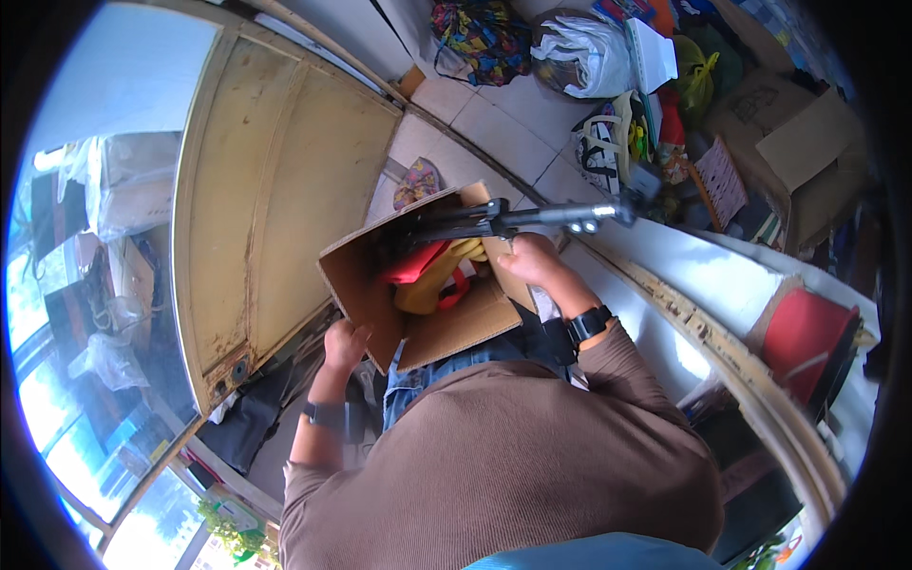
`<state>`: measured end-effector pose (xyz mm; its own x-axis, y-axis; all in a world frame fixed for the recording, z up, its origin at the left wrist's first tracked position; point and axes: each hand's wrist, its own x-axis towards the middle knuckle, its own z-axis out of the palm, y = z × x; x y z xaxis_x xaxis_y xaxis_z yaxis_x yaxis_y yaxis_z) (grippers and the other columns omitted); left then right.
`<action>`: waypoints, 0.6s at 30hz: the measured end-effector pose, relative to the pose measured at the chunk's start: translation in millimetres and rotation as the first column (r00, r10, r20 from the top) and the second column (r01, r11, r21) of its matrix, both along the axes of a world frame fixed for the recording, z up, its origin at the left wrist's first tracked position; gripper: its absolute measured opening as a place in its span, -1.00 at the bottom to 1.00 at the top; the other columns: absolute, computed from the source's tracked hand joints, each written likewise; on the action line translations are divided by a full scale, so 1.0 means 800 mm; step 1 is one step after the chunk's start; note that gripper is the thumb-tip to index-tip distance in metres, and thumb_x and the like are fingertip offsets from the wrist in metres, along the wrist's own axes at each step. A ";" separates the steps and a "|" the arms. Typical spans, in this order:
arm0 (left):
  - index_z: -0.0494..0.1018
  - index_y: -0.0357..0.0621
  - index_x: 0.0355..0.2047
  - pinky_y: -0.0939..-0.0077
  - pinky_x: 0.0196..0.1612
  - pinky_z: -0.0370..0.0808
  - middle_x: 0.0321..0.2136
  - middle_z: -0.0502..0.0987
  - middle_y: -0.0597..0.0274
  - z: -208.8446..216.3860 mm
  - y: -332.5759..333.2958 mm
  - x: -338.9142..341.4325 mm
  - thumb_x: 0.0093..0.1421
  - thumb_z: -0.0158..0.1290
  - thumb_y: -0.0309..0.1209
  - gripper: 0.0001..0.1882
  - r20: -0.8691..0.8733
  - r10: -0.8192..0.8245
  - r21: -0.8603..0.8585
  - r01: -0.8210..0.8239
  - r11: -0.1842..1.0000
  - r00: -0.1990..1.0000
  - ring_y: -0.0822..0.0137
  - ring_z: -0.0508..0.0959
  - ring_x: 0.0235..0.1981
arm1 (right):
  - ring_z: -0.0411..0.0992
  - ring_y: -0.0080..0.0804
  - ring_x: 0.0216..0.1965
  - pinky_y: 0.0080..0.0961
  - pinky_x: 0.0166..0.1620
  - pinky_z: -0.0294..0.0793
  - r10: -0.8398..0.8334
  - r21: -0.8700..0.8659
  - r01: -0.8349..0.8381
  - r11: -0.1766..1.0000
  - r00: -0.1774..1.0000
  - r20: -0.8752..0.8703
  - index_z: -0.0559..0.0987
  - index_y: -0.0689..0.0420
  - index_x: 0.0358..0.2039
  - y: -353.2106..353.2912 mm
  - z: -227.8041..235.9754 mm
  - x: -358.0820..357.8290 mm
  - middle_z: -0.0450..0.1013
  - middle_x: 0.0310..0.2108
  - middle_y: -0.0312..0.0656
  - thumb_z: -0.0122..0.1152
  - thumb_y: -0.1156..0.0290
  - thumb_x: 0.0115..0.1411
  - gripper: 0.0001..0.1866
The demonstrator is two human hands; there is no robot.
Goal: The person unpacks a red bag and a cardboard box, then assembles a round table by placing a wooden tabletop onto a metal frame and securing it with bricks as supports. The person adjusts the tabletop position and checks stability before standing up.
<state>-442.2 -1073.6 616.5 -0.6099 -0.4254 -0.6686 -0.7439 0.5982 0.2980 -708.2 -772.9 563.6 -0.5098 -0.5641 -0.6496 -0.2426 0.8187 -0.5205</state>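
Cardboard box (456,334) is being held before the brown shirt (522,437), left hand (346,344) and right hand (535,260) curling onto opposite sides, its stiffish walls probably flexing under the jutting black stand (456,225), lower corners likely offering surer hold.

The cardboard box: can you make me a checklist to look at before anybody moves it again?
1. Left hand touching the cardboard box: ok, at its left side.
2. Right hand on the box: ok, at its right edge.
3. Black stand all inside: not ok, it sticks out on the right.
4. Top closed: not ok, it's open.
5. Yellow thing inside: ok.
6. Bottom strong: cannot tell, its underside is hidden.
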 end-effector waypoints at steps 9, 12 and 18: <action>0.52 -0.27 -0.54 0.05 -0.29 0.47 -0.49 0.54 -0.17 -0.084 -0.032 -0.241 0.05 0.10 -0.07 -0.58 -0.086 -0.287 -0.058 0.283 0.957 0.954 -0.15 0.54 -0.37 | 0.52 0.07 -0.27 -0.15 -0.13 0.49 -0.310 -0.010 0.316 0.949 0.924 -0.226 0.61 0.27 -0.37 0.040 -0.044 -0.113 0.54 -0.37 0.12 0.25 0.10 0.03 -0.58; 0.52 -0.28 -0.53 0.05 -0.24 0.47 -0.46 0.54 -0.17 -0.102 -0.051 -0.325 0.04 0.10 -0.10 -0.59 -0.043 -0.295 0.013 0.296 0.955 0.954 -0.15 0.54 -0.34 | 0.52 0.09 -0.30 -0.15 -0.17 0.50 -0.408 0.028 0.429 0.903 0.876 -0.259 0.61 0.27 -0.46 0.036 -0.063 -0.142 0.53 -0.41 0.13 0.26 0.08 0.05 -0.59; 0.56 -0.27 -0.47 0.09 -0.22 0.48 -0.44 0.56 -0.18 -0.199 -0.093 -0.411 0.03 0.10 -0.07 -0.57 0.011 -0.239 0.114 0.237 0.965 0.971 -0.11 0.57 -0.30 | 0.52 0.05 -0.32 -0.11 -0.21 0.50 -0.367 0.101 0.411 0.906 0.881 -0.299 0.60 0.23 -0.58 -0.015 -0.132 -0.234 0.52 -0.46 0.12 0.22 0.07 0.05 -0.59</action>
<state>-770.7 -1148.3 457.3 -0.6675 -0.1926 -0.7193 -0.5920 0.7233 0.3557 -895.3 -784.7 458.1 -0.8330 -0.1865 -0.5208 0.0011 0.9409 -0.3387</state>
